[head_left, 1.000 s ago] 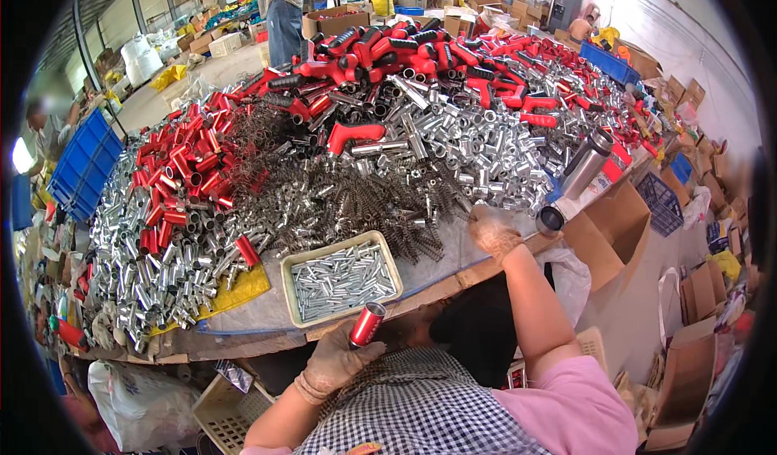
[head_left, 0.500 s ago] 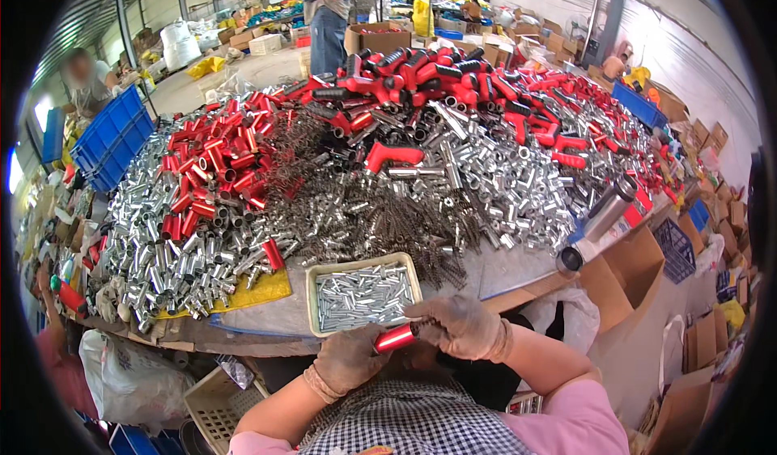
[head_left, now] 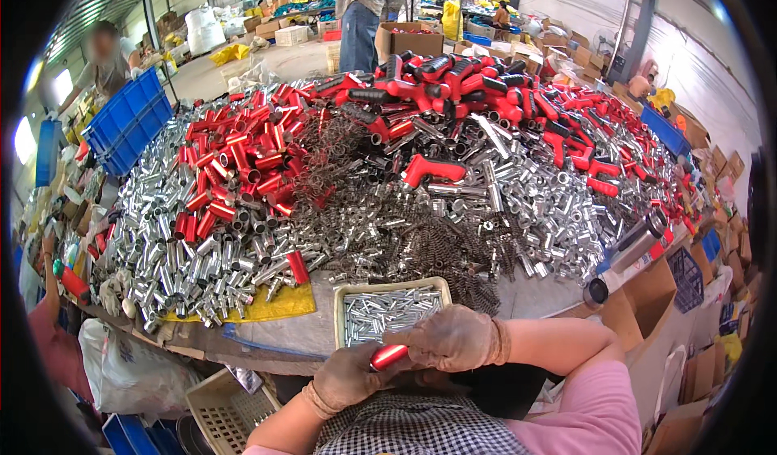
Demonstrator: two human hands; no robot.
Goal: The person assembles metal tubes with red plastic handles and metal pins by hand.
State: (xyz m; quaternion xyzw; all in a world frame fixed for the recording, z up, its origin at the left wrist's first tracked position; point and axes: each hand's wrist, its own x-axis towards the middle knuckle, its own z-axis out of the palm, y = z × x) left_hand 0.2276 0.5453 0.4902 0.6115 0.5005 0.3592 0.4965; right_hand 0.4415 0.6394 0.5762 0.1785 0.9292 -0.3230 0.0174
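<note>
- Your left hand point(head_left: 348, 376), gloved, is wrapped around a red tube point(head_left: 389, 358), with the shiny middle showing past your fingers.
- Your right hand point(head_left: 460, 339), gloved too, has its fingers curled in against the tube's right end; whether they pinch the tube or some part at its mouth cannot be told.
- The tube lies between your two hands, in front of your checked apron point(head_left: 429, 427).
- Its long axis runs crosswise from your left hand to your right, slanting so that the right end points away from you; both ends are hidden by your fingers.
- Just beyond your hands is a cream tray point(head_left: 339, 319) of metal pins point(head_left: 384, 313), its near edge partly covered by your right hand.
- Past the tray, dark coil springs point(head_left: 457, 253) lie heaped.
- Beyond your left hand, to its left, a loose red sleeve point(head_left: 298, 268) rests near a yellow sheet point(head_left: 283, 301).
- Well off to the right of your right hand, a steel flask point(head_left: 638, 243) lies on its side.
</note>
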